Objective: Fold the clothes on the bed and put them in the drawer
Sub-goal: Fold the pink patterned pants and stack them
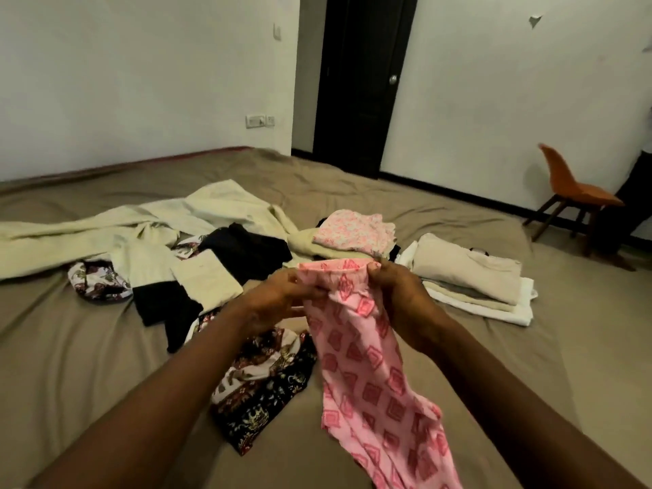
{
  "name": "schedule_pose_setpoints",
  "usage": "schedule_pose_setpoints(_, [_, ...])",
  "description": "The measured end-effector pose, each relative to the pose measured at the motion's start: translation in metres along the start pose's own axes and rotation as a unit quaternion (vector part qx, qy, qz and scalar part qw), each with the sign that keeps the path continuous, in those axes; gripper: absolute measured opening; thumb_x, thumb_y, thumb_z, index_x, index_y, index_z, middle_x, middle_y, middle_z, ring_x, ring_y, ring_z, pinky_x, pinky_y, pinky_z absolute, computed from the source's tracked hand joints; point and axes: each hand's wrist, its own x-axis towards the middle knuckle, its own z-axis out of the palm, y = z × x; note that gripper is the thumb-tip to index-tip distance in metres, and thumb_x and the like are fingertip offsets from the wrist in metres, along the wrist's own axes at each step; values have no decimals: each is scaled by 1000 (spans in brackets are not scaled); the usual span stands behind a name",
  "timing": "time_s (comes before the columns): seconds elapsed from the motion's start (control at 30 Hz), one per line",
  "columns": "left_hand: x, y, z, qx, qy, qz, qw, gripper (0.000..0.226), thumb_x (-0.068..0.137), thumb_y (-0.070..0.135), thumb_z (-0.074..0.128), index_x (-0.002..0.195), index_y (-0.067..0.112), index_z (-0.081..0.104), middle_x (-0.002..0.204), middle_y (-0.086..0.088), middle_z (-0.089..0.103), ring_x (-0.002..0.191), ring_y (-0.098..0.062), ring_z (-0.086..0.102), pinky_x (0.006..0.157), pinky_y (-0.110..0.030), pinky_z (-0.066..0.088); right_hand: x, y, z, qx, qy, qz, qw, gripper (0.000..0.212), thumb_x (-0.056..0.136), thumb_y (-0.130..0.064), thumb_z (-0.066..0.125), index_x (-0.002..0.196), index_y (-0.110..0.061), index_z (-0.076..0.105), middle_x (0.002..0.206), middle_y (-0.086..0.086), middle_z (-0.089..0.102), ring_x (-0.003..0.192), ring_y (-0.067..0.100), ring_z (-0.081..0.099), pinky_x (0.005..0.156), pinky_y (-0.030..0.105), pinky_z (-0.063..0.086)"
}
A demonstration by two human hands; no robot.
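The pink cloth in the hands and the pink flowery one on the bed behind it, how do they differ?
The pink diamond-print garment hangs unfolded, gripped at its top edge by the left hand and right hand; the pink floral garment lies folded atop cream clothes on the bed. The held one bears bold, spaced diamonds; the folded one a fine, dense flower print. Both are pink printed cloth.

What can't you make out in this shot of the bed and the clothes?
Head view:
- drawer: not in frame.
- pink diamond-print garment: lower end cut off by the bottom edge; bunched in left hand and right hand, type unclear.
- dark printed cloth: partly hidden behind the garment.
- person beside the orange chair: cut off by the right edge.
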Motion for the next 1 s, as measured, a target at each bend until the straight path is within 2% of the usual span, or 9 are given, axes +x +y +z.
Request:
schedule_pose_setpoints(0.1, [-3, 73, 20, 20, -49, 26, 998, 36, 78, 24, 86, 111, 15, 77, 108, -11, 74, 95, -25, 70, 86, -42, 58, -7, -63, -20, 22, 17, -7, 1000, 42, 109, -21, 37, 130, 5, 62, 127, 24, 68, 109, 35, 66, 99, 40, 53])
schedule_pose_setpoints(0.2, [-13, 161, 61, 98, 35, 108, 989, 25, 87, 27, 80, 109, 16, 75, 98, -3, 77, 89, -21, 72, 73, -33, 57, -18, -133, -31, -66, 1, -92, 994, 59, 101, -53, 50, 129, -3, 66, 120, 19, 73, 110, 35, 71, 98, 44, 57])
schedule_pose_setpoints(0.33, [-49, 277, 116, 189, 111, 238, 946, 10, 98, 24, 68, 97, 15, 69, 84, -3, 75, 65, -10, 74, 51, -22, 53, -64, -236, -56, -220, -26, -258, 940, 40, 94, -33, 71, 120, -3, 66, 107, 16, 76, 94, 30, 74, 79, 35, 63])
schedule_pose_setpoints(0.5, [-105, 335, 161, 206, 140, 436, 865, 25, 93, 35, 74, 84, 12, 71, 78, -2, 75, 69, -14, 75, 57, -25, 58, -122, -301, -73, -181, 5, -411, 894, 43, 90, -20, 79, 123, 2, 65, 109, 17, 75, 100, 36, 75, 83, 43, 63])
schedule_pose_setpoints(0.63, [-119, 329, 170, 252, 77, 349, 899, 35, 91, 36, 75, 99, 2, 74, 89, -13, 78, 75, -23, 78, 68, -39, 64, -138, -291, -93, -194, 92, -370, 904, 36, 90, -33, 77, 113, -5, 73, 100, 12, 78, 86, 23, 76, 75, 37, 59])
schedule_pose_setpoints(0.73, [-129, 328, 181, 242, 51, 370, 896, 38, 93, 38, 72, 105, 3, 74, 90, -14, 78, 80, -29, 78, 72, -44, 65, -156, -292, -108, -196, 160, -368, 895, 40, 88, -35, 80, 114, -7, 71, 102, 12, 78, 92, 27, 76, 76, 38, 60])
schedule_pose_setpoints(0.83, [-125, 314, 196, 247, 29, 355, 901, 34, 95, 37, 69, 108, 5, 73, 93, -14, 78, 82, -29, 78, 77, -47, 64, -163, -291, -108, -342, 230, -312, 856, 45, 89, -41, 78, 123, -15, 63, 117, 7, 70, 103, 25, 69, 91, 47, 59])
schedule_pose_setpoints(0.93, [-113, 292, 207, 232, 14, 322, 918, 35, 98, 35, 67, 110, 2, 70, 96, -18, 77, 83, -32, 78, 77, -45, 64, -162, -277, -93, -455, 270, -308, 791, 67, 88, -77, 51, 129, -25, 62, 124, -1, 69, 111, 21, 66, 102, 54, 50])
schedule_pose_setpoints(1.0, [-108, 270, 215, 231, -6, 294, 927, 38, 100, 36, 64, 111, 0, 69, 98, -23, 75, 82, -35, 76, 74, -40, 63, -161, -261, -83, -390, 169, -290, 858, 69, 92, -78, 46, 112, -17, 71, 108, 5, 76, 96, 24, 74, 93, 50, 57])
